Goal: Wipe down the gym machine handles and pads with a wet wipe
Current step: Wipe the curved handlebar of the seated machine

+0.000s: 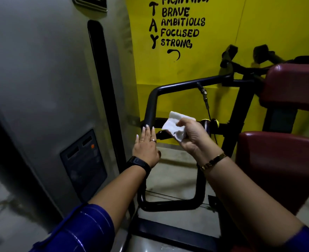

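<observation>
Probably next, the right hand must press its pinched wet wipe onto the handle bar, where the straight-fingered left hand rests.

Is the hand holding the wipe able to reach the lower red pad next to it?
Probably yes. The right hand grips the wet wipe just left of the lower red pad, and nothing shows in the gap between them, so a short swing to the right should get there.
</observation>
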The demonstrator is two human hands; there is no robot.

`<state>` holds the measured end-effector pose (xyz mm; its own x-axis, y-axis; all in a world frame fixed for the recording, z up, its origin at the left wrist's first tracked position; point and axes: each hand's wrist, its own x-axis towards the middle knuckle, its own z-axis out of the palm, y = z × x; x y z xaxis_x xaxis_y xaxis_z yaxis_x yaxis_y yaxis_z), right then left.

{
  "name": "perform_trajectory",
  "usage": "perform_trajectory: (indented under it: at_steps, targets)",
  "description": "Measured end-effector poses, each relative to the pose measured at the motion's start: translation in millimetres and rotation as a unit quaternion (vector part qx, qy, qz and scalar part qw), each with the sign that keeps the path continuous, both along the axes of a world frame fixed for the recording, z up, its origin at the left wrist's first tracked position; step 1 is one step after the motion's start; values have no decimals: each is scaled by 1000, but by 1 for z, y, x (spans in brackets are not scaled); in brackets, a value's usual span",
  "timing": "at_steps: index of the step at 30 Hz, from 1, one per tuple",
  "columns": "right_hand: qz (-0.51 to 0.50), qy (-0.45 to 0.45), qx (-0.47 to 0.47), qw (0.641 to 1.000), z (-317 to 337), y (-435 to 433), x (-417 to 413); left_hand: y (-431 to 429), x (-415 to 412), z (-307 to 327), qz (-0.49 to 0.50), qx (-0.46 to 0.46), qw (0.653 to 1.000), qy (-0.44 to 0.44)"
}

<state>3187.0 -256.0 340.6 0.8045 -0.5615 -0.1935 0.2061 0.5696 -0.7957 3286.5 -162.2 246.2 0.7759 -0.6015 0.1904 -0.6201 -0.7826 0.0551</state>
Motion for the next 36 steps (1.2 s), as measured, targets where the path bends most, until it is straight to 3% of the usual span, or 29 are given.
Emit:
perform_trajectory:
  at_steps: [7, 11, 15, 18, 20, 22, 24, 26, 29, 33, 36]
  targets:
    - [-24, 52, 19, 998, -6, 24, 32, -12, 30, 12, -41, -8, 998, 52]
    - [-96, 70, -76, 990, -14, 23, 54, -13, 43, 12, -31, -47, 993, 103]
    - [-165, 125, -261, 943, -29, 20, 67, -16, 50, 8, -41, -40, 989, 138]
    - [-202, 193, -422, 863, -36, 24, 79, -16, 61, 10, -74, -30, 989, 122]
    - [-190, 256, -561, 764, -48, 25, 86, -15, 63, 8, -88, -11, 990, 113]
    - [-116, 315, -680, 652, -65, 26, 91, -14, 62, 7, -95, 10, 990, 102]
    - [-29, 349, -767, 538, -72, 25, 88, -13, 60, 7, -95, 21, 991, 90]
    - [28, 370, -809, 456, -71, 21, 81, -13, 60, 7, -99, 7, 991, 89]
    - [26, 405, -821, 402, -71, 10, 66, -12, 60, 6, -108, -6, 989, 101]
    - [-40, 455, -806, 376, -76, -6, 61, -11, 61, 7, -126, 16, 989, 78]
    - [-20, 414, -831, 371, -83, -8, 67, -8, 64, 6, -159, 37, 986, 45]
